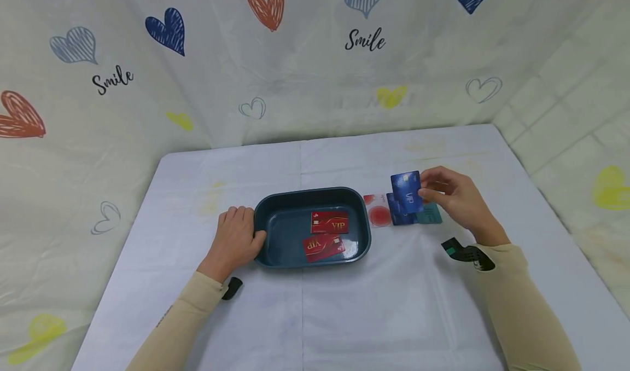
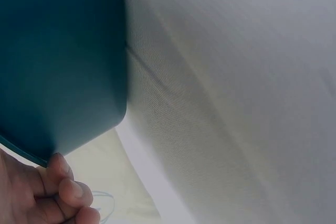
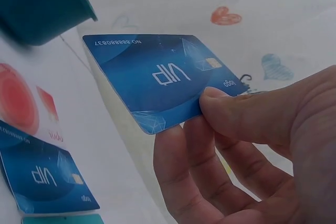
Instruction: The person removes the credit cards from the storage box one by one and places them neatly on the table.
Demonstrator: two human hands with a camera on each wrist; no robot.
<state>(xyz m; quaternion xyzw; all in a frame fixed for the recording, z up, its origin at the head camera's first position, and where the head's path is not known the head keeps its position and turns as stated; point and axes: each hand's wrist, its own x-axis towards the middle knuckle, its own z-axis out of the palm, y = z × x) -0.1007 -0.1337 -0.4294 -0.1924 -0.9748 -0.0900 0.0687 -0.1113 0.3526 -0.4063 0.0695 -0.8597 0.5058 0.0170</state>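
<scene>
My right hand (image 1: 460,201) pinches a blue VIP card (image 3: 163,80) between thumb and fingertips, its printed face and chip in plain sight in the right wrist view. It is raised over a short row of cards: a white card with a red circle (image 1: 378,213), another blue VIP card (image 3: 44,174) and a green card (image 1: 430,213). At the left end of a dark teal tray (image 1: 283,234), my left hand (image 1: 236,237) grips the rim, fingers at the far side and thumb toward the inside. Two red VIP cards (image 1: 331,226) lie on the tray floor.
A white cloth (image 1: 344,316) covers the table, with a few creases. Behind it and at the side hangs a pale curtain (image 1: 305,86) printed with hearts. The card row lies just right of the tray.
</scene>
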